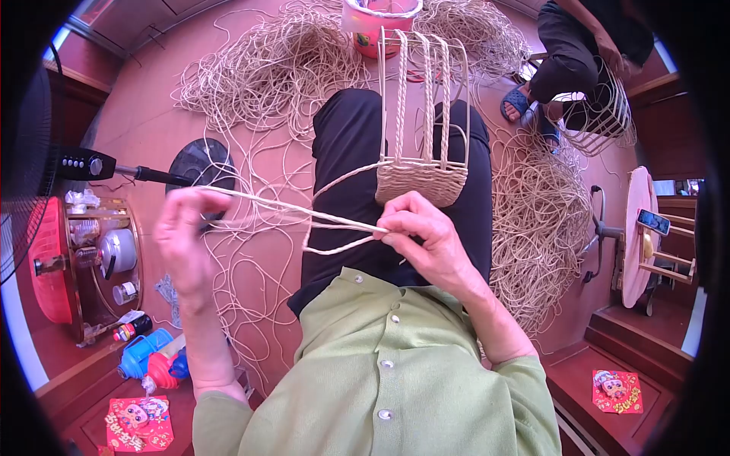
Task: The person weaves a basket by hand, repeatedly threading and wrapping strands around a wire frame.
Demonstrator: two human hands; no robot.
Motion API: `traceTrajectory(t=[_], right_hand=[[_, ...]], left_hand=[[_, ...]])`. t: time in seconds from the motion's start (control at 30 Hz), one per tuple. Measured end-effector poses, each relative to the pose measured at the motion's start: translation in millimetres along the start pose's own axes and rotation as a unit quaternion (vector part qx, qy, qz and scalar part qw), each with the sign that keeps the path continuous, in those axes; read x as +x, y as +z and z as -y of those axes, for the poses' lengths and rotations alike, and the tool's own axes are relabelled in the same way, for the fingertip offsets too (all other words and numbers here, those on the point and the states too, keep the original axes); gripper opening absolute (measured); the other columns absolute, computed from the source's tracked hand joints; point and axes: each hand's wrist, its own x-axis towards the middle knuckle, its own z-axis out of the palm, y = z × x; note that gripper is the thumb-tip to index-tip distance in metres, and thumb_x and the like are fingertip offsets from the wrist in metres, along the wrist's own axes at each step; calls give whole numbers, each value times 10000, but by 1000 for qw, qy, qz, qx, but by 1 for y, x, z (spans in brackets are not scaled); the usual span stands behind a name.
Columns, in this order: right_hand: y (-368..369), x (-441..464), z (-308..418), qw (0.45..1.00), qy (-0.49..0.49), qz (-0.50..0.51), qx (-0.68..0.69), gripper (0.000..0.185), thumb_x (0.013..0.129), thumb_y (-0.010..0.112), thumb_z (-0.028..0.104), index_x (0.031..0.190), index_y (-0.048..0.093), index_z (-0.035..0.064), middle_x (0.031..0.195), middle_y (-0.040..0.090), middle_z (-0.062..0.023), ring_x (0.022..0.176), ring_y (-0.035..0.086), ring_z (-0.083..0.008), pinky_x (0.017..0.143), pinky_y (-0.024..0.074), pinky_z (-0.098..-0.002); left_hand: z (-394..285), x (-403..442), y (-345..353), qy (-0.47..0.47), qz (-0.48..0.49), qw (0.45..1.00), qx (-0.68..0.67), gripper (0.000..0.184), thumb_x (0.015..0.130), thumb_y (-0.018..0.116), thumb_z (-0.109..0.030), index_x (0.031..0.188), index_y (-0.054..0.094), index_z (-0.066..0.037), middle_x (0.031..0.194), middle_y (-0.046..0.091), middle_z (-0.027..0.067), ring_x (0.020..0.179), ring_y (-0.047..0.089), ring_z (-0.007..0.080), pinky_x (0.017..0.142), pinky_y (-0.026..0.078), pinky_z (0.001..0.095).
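Note:
A partly woven basket [422, 181] rests on my lap, its tan cord weave at the near end and a bare wire frame with several twisted cord strips running away from me. My right hand [422, 234] is closed in a pinch on strands of pale cord [304, 212] just below the woven part. Off to the left, my left hand [186, 228] is raised and blurred, with the cord stretched from it across to my right hand. The fingers of the left hand curl round the cord, which also runs up to the basket's edge.
Big heaps of loose cord [274, 72] lie on the floor ahead and to the right [540, 228]. A pink bucket [369, 38] stands beyond the basket. At left is a fan [87, 163]; upper right, another person [578, 53] holds a wire frame [597, 125].

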Motion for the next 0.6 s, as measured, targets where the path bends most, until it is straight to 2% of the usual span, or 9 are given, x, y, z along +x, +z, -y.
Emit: traceTrajectory(t=[0.07, 0.17, 0.2, 0.27, 0.33, 0.37, 0.43, 0.5, 0.6], right_hand=[[-1, -3, -6, 999, 31, -9, 44, 171, 859, 719, 25, 1030, 731, 34, 940, 606, -49, 817, 620, -144, 702, 491, -279], [-1, -5, -2, 999, 18, 6, 49, 190, 839, 744, 31, 1029, 736, 38, 895, 621, -43, 790, 635, -147, 690, 499, -272], [1, -5, 6, 1000, 16, 5, 25, 197, 819, 762, 40, 1015, 740, 43, 857, 631, -43, 764, 646, -155, 669, 512, -274], [9, -5, 15, 997, -55, -11, -53, 202, 799, 778, 54, 997, 739, 61, 858, 635, -64, 758, 663, -200, 653, 533, -310], [13, -4, 23, 983, -137, -13, -118, 198, 780, 779, 83, 967, 714, 73, 849, 630, -67, 734, 658, -218, 632, 530, -340], [12, -2, 25, 963, -202, -19, -176, 171, 774, 731, 102, 930, 681, 57, 802, 599, -53, 700, 637, -206, 614, 516, -344], [5, -6, 37, 936, -220, -17, -273, 129, 766, 673, 123, 858, 634, 43, 747, 550, -45, 664, 614, -206, 597, 500, -344], [0, -10, 40, 936, -172, 35, -304, 106, 755, 652, 111, 815, 598, 41, 727, 526, -50, 655, 613, -221, 582, 494, -357], [4, -13, 36, 941, -110, 88, -309, 100, 747, 642, 105, 775, 564, 47, 717, 524, -63, 647, 619, -245, 567, 493, -383]], left_hand=[[6, 13, -30, 8, -23, 1000, -4, 215, 997, 581, -180, 1066, 698, -14, 993, 720, 98, 935, 657, 179, 882, 502, 337], [14, 14, -30, 63, -54, 927, 367, 302, 964, 626, -173, 1227, 661, -28, 1176, 676, 125, 1048, 651, 220, 943, 500, 367], [-1, 9, -13, 153, -32, 883, 442, 426, 939, 643, -129, 1351, 588, -37, 1325, 599, 145, 1203, 587, 243, 1040, 449, 388], [-37, -11, 37, 187, 56, 921, 336, 415, 921, 638, -197, 1296, 634, -19, 1333, 614, 156, 1427, 390, 299, 1173, 288, 452], [-56, -24, 68, 246, 233, 893, 297, 424, 902, 661, -240, 1271, 652, -32, 1336, 616, 143, 1435, 387, 327, 1190, 259, 495], [-58, -28, 76, 269, 249, 883, 292, 424, 905, 661, -260, 1259, 648, -28, 1317, 619, 159, 1410, 407, 358, 1180, 263, 525], [-61, -36, 91, 314, 282, 862, 281, 429, 910, 660, -300, 1235, 641, -19, 1280, 627, 191, 1359, 448, 420, 1160, 269, 585], [-70, -48, 89, 335, 194, 884, 263, 415, 911, 662, -287, 1229, 624, -22, 1234, 639, 214, 1319, 473, 453, 1141, 273, 624], [-89, -59, 87, 437, 344, 819, 142, 365, 926, 659, -254, 1199, 617, -15, 1257, 621, 223, 1220, 556, 444, 1044, 412, 598]])
